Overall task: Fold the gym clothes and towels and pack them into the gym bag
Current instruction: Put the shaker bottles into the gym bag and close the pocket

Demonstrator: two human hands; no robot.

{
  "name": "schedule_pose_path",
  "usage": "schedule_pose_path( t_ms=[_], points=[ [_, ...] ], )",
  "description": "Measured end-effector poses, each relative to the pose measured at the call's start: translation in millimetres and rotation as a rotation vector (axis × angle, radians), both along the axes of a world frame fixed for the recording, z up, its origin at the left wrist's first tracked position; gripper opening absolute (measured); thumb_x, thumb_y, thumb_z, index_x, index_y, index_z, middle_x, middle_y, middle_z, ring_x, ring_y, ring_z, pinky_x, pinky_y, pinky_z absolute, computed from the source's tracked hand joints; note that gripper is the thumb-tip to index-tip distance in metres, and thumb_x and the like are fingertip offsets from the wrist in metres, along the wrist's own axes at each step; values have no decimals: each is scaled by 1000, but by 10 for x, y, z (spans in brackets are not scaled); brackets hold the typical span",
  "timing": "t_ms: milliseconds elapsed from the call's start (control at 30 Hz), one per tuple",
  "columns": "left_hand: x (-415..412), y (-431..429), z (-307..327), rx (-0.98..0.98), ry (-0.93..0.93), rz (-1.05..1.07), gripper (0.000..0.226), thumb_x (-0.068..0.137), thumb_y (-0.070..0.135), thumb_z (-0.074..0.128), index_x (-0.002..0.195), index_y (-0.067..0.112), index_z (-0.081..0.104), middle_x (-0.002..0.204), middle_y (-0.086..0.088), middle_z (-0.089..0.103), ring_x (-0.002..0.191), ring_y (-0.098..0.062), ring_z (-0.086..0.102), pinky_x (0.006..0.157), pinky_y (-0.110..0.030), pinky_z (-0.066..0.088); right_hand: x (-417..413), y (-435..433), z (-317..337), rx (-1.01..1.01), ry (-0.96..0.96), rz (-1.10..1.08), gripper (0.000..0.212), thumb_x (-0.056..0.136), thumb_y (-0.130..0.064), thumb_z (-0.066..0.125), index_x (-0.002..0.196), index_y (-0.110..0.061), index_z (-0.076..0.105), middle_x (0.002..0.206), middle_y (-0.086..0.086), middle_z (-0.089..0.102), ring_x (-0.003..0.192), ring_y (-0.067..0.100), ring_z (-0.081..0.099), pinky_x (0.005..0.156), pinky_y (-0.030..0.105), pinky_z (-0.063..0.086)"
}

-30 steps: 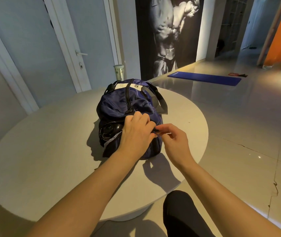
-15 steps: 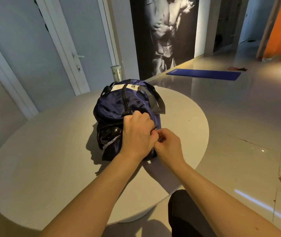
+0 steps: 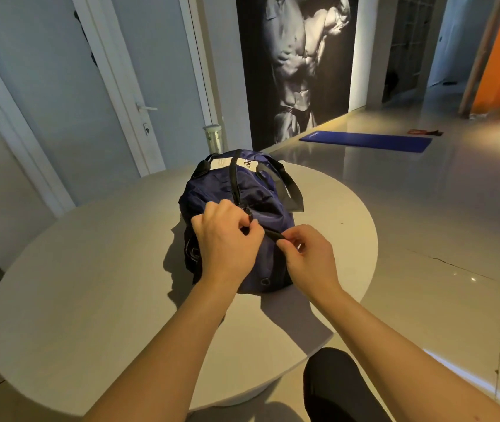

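Since half a second ago the two hands, then pressed together over the near end of the bag, have drawn apart, and the view has tipped lower and closer.

The navy-blue nylon gym bag [image 3: 260, 190] lies bulging on its side near the far middle of the round, pale stone-look table [image 3: 90, 284], its near end towards the person. A black zip track [image 3: 236, 181] runs along its top. The left hand [image 3: 227, 242] rests on the bag with fingers curled, thumb and forefinger pinching what looks like the black zip slider [image 3: 247, 215]. The right hand [image 3: 312, 260], just beside it, pinches the end of a black fabric strip [image 3: 270, 233] that stretches taut between the two hands. My reading is that the right hand holds the zip's end tight so the left can run the slider along; which way it is travelling I cannot tell. No clothes or towels show, so they are probably already inside, with the task near its close.

Two black webbing handles [image 3: 288, 190] flop over the bag's right side, and a white printed label [image 3: 222, 163] sits at its far end. Beyond the table stand a white door [image 3: 139, 86], a black-and-white wall poster [image 3: 297, 65] and a blue exercise mat [image 3: 364, 141] on the glossy floor.
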State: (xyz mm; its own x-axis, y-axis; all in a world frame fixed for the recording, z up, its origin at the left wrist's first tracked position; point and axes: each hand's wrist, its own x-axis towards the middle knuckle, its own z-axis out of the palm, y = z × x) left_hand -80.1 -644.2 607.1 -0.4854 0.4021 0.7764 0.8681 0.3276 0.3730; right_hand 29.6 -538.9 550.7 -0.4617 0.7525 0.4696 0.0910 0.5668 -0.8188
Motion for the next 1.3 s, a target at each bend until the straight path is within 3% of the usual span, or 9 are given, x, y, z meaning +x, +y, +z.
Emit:
schedule_pose_path(
  t_ms=[100, 233, 400, 533, 667, 833, 1000, 1200, 1300],
  points=[
    [-86, -67, -19, 19, -95, 33, 23, 85, 30, 76, 73, 28, 56, 82, 13, 54, 90, -9, 41, 80, -28, 20, -33, -48, 50, 43, 24, -53, 15, 89, -19, 73, 98, -25, 63, 95, -11, 58, 87, 5, 56, 78, 25, 50],
    [-127, -104, 3, 5, -63, -6, 20, 85, 30, 77, 75, 25, 61, 82, 12, 55, 91, -10, 43, 82, -28, 21, -200, -156, 142, 424, 13, -26, 38, 83, -23, 80, 119, -23, 67, 112, -3, 55, 106, 14, 46, 86, 28, 40],
    [-150, -127, -9, 16, -35, -29, 21, 85, 29, 75, 73, 22, 59, 80, 10, 53, 86, -12, 45, 82, -28, 23, -362, -97, 182, 612, -101, -140, 16, 86, -24, 79, 102, -26, 76, 100, -3, 62, 97, 20, 47, 70, 37, 35],
    [-236, -215, -36, 135, -193, 69, 23, 87, 26, 72, 72, 22, 54, 81, 9, 52, 84, -13, 46, 82, -32, 32, -302, 38, 282, 564, -180, -174, 5, 90, -22, 75, 91, -27, 75, 92, -6, 62, 92, 22, 51, 72, 37, 33],
    [-358, -306, -70, 165, -305, 37, 20, 90, 27, 71, 76, 21, 59, 84, 7, 56, 85, -15, 52, 86, -37, 43, -318, -15, 377, 484, -134, -170, 16, 89, -12, 73, 98, -26, 71, 104, -3, 60, 102, 22, 49, 78, 40, 38],
    [-431, -375, -45, 185, -378, -27, 19, 87, 29, 72, 73, 21, 61, 82, 8, 57, 82, -17, 56, 79, -48, 53, -491, -335, 407, 757, -147, -21, 25, 86, -23, 76, 110, -27, 73, 109, -3, 60, 105, 24, 48, 77, 38, 34],
    [-410, -429, -34, 196, -430, 8, 26, 89, 26, 70, 70, 24, 53, 84, 5, 55, 77, -18, 56, 68, -39, 53, -648, -292, 465, 749, -254, -80, 19, 81, -20, 84, 97, -27, 79, 94, -4, 64, 93, 28, 53, 74, 39, 32],
    [-444, -447, -85, 323, -715, 69, 24, 89, 26, 70, 71, 19, 57, 85, 1, 60, 76, -20, 61, 75, -45, 57, -622, -252, 562, 681, -273, -108, 15, 85, -17, 80, 95, -27, 78, 93, -5, 65, 95, 26, 53, 76, 41, 32],
    [-429, -470, -127, 390, -854, 38, 23, 90, 25, 70, 72, 17, 60, 85, -4, 65, 79, -22, 63, 68, -34, 55, -616, -279, 546, 640, -273, -124, 13, 87, -19, 77, 96, -29, 78, 95, -6, 65, 98, 26, 53, 77, 43, 33]
  ],
)
